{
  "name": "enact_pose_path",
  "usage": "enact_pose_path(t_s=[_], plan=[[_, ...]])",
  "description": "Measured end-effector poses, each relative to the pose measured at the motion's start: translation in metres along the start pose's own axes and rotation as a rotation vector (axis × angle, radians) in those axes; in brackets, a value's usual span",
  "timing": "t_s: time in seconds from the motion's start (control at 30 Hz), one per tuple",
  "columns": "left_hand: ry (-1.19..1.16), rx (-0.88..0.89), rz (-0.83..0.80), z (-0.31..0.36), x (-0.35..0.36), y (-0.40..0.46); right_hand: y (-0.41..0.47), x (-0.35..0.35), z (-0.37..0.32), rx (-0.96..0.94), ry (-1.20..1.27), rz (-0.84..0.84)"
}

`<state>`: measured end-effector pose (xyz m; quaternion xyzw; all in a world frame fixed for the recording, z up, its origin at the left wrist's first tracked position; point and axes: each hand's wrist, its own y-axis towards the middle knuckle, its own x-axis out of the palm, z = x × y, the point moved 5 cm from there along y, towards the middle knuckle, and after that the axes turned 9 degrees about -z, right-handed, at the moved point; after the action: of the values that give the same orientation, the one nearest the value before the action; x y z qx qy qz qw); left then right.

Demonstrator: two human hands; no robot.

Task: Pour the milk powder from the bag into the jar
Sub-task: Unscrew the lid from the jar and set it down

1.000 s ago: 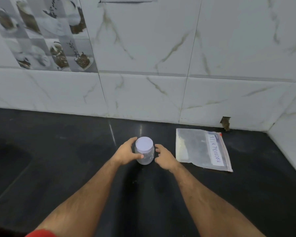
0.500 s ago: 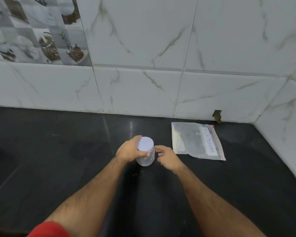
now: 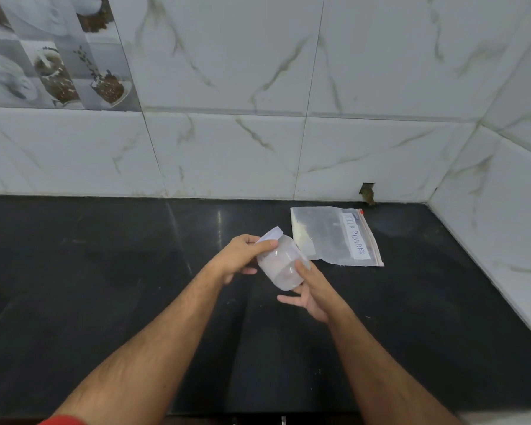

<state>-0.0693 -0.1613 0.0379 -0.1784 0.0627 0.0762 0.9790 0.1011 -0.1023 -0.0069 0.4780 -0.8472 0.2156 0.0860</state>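
Head view
Step in hand: the jar [image 3: 281, 265] is held tilted above the desk [image 3: 105, 271], lid [image 3: 270, 233] toward 11 o'clock; opening it is judged to be under way, pouring not yet begun.
Left hand [image 3: 242, 256]: closed around the lid end.
Right hand [image 3: 311, 288]: cupped under the jar's base, fingers partly spread.
Bag [image 3: 334, 236]: lies flat on the desk at 2 o'clock of the jar, near the wall [image 3: 288, 154], label readable as milk powder, seal apparently shut.
Next move: the lid is to be twisted off and set aside, the jar stood upright, then the bag picked up and unsealed.
Count: one jar, one lid, one bag, two hands.
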Motion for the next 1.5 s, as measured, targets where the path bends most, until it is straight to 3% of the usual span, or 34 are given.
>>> enact_pose_path(t_s=[0.2,0.43,0.67,0.83,0.93,1.13,1.37,1.5], plan=[[0.077,0.051,-0.08,0.018,0.012,-0.006,-0.009,0.006,0.004,-0.014,0.126,0.072],[0.018,0.168,-0.03,0.045,0.026,-0.01,-0.025,0.019,-0.012,-0.043,0.005,-0.051],[-0.046,0.203,-0.01,0.065,0.029,-0.011,-0.032,0.024,-0.033,-0.155,-0.062,0.121],[-0.025,0.135,0.031,0.056,0.03,-0.005,-0.036,0.027,-0.042,-0.201,-0.379,0.366],[-0.015,0.138,0.014,0.053,0.027,-0.006,-0.036,0.029,-0.036,-0.233,-0.39,0.364],[0.05,0.165,-0.005,0.056,0.022,-0.011,-0.03,0.03,-0.036,-0.094,-0.539,0.156],[0.001,0.16,-0.068,0.054,0.02,-0.02,-0.023,0.015,-0.041,-0.131,-0.652,0.323],[0.024,0.142,-0.012,0.041,0.003,-0.018,-0.026,0.009,-0.042,-0.155,-0.635,0.41]])
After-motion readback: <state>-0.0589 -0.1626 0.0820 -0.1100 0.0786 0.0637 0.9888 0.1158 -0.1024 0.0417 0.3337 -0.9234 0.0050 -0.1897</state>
